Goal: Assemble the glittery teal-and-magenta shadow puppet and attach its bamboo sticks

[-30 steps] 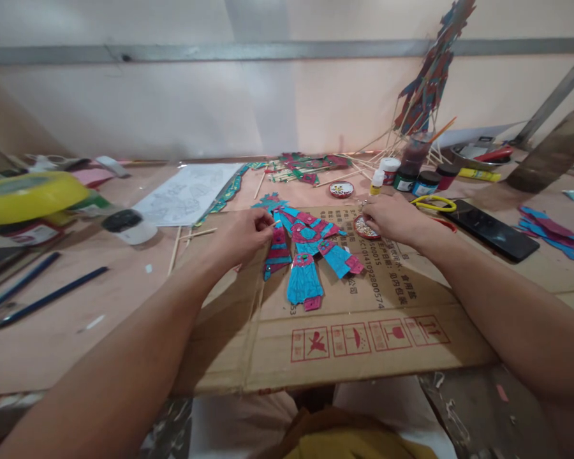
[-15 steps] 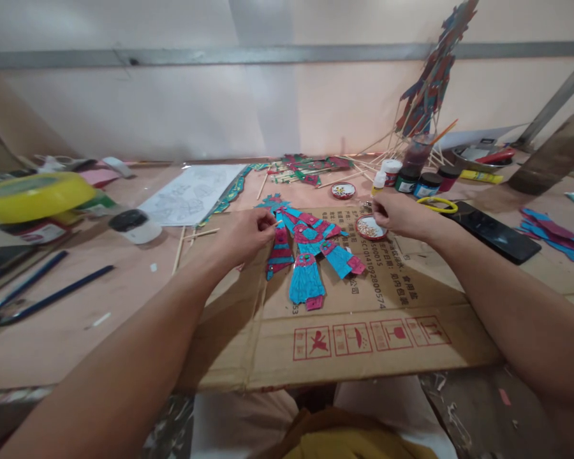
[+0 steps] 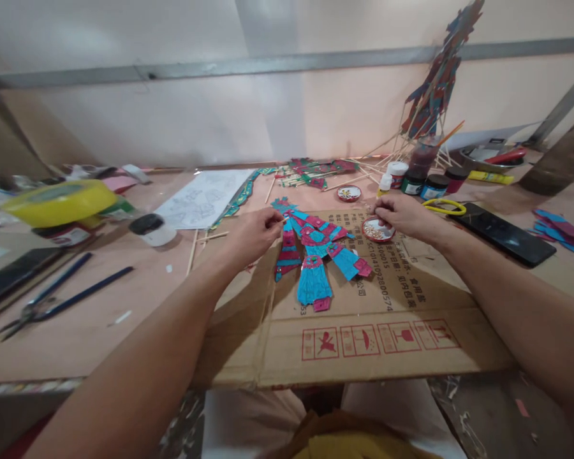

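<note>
A blue and pink paper figure (image 3: 316,239) with small shiny dots lies on a flat cardboard sheet (image 3: 287,357). My left hand (image 3: 266,231) is closed in a pinch at the figure's upper left; what it holds is too small to make out. Over the red-rimmed lid of small beads (image 3: 379,231), my right hand (image 3: 396,211) has its fingertips together near the lid's back edge, and anything between them is hidden. A second lid with beads (image 3: 349,193) sits farther back. Beside my right hand stands a small glue bottle (image 3: 384,186).
Paint jars (image 3: 434,186), yellow scissors (image 3: 444,206) and a black phone (image 3: 502,234) are at right. Drawn paper (image 3: 203,199), a white jar (image 3: 154,231), yellow tape (image 3: 60,203) and blue-handled pliers (image 3: 60,287) lie left. Painted pieces on sticks (image 3: 316,171) lie at the back.
The whole view has shifted, with the objects slightly farther right. My right hand's fingers have shifted a little over the bead lid. My left hand stays by the figure's upper left.
</note>
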The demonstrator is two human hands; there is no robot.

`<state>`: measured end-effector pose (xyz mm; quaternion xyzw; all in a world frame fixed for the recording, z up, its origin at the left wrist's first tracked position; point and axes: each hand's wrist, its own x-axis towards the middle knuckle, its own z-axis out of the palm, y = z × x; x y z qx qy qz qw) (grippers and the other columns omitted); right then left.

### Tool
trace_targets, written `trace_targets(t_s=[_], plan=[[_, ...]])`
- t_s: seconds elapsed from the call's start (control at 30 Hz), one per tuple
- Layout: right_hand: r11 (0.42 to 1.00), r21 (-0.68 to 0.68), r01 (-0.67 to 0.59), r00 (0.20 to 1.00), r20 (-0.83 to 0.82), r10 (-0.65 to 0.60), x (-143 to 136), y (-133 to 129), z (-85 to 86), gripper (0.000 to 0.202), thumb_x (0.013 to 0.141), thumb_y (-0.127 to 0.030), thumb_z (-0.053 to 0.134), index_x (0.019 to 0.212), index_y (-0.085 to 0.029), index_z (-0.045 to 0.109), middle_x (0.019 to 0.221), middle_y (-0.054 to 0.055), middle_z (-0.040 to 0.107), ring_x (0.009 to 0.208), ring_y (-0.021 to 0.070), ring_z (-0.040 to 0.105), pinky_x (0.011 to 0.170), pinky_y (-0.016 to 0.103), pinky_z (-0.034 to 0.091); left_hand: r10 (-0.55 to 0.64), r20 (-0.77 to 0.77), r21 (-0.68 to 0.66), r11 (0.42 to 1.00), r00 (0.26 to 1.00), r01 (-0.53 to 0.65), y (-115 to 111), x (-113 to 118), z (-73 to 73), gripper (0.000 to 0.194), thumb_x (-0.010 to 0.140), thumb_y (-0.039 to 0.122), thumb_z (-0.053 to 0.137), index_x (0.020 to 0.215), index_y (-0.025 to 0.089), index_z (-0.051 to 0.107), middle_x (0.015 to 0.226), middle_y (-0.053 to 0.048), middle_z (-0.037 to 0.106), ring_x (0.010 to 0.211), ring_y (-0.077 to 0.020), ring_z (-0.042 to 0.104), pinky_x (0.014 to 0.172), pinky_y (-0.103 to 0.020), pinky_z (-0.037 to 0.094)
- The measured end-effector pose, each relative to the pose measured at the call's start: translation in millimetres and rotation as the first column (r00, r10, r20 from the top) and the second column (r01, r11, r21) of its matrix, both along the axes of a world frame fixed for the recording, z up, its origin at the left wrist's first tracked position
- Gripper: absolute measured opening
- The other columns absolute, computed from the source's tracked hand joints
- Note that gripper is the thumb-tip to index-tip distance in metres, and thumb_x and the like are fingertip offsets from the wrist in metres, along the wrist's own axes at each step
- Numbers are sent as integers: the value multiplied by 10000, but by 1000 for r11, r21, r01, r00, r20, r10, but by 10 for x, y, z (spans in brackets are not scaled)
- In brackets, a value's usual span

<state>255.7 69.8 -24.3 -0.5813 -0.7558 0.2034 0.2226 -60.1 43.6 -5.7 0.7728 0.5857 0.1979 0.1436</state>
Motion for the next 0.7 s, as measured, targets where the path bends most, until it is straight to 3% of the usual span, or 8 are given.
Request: trace_targets(t_s=[0.17, 0.33, 0.43, 0.57, 0.7], plan=[[993, -93, 67, 924, -369, -97, -125, -55, -29, 115, 867, -157, 525, 775, -164, 594, 635, 9, 597, 554, 110, 525, 531, 223, 421, -27, -37, 87, 996, 999, 30, -9, 18, -26, 270, 885, 376, 458, 775, 193, 624, 775, -72, 676, 728, -215, 594, 664, -308, 392], [998, -51, 35, 797, -601, -59, -304, -179, -21, 142, 848, -278, 618, 768, -163, 593, 639, 3, 598, 552, 97, 516, 522, 217, 431, -2, 29, 277, 961, 1000, -6, -53, 57, 18, 256, 898, 358, 458, 909, 188, 649, 892, -91, 692, 810, -213, 599, 754, -315, 430], [999, 9, 34, 777, -629, -21, -408, -273, 77, 171, 837, -326, 628, 783, -166, 601, 654, 1, 594, 552, 97, 514, 513, 222, 427, 24, 69, 358, 932, 997, -47, -96, 110, 179, 285, 912, 377, 444, 942, 185, 652, 891, -75, 682, 787, -193, 585, 745, -303, 431], [991, 133, 11, 825, -561, 66, -581, -384, 308, 167, 849, -324, 601, 820, -166, 644, 648, -12, 569, 546, 93, 471, 529, 237, 398, -11, 46, 352, 936, 999, -6, -158, 291, 409, 301, 908, 378, 453, 855, 178, 672, 785, -52, 664, 705, -176, 556, 688, -301, 402], [965, 262, 18, 800, -582, 143, -774, -420, 402, 154, 816, -321, 612, 806, -172, 648, 717, 7, 604, 629, 115, 488, 585, 251, 404, -115, 107, 246, 966, 988, 86, -210, 550, 407, 266, 899, 310, 458, 791, 182, 664, 680, -21, 626, 638, -153, 524, 628, -285, 364]])
